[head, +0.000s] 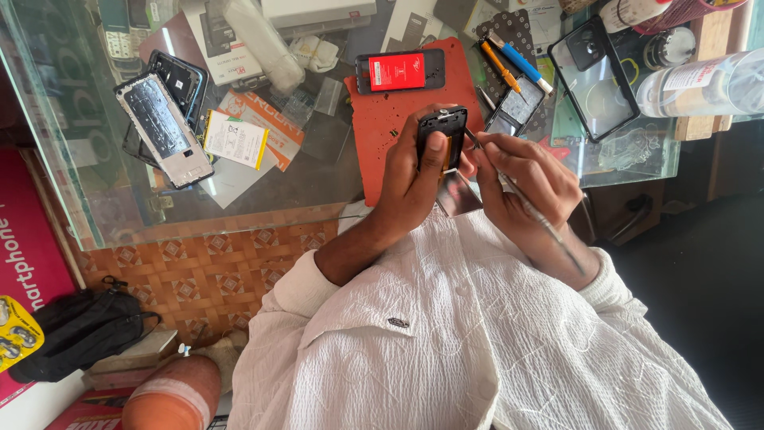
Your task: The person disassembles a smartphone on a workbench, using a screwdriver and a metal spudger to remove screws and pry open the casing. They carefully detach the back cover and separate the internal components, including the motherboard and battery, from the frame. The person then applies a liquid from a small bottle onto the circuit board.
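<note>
Glass-topped, the workbench (pixel 95 215) carries a red work mat (pixel 382 119) under scattered phone parts. Over the mat's near edge the left hand (pixel 418 179) is clasped around a small black phone body (pixel 442 131), thumb pressed on its open back, while the right hand (pixel 529 179) pinches a thin metal tool (pixel 517 191), tip set at the phone's right edge. By the look of it, this is prying or probing inside the opened handset; the next move seems to call for a steady grip and light leverage. Counted: one phone with a red screen (pixel 399 71) on the mat, one bare silver frame (pixel 163 127), one flat battery (pixel 235 139), one clear plastic bottle (pixel 704 84), two pen-shaped tools (pixel 513 64).
</note>
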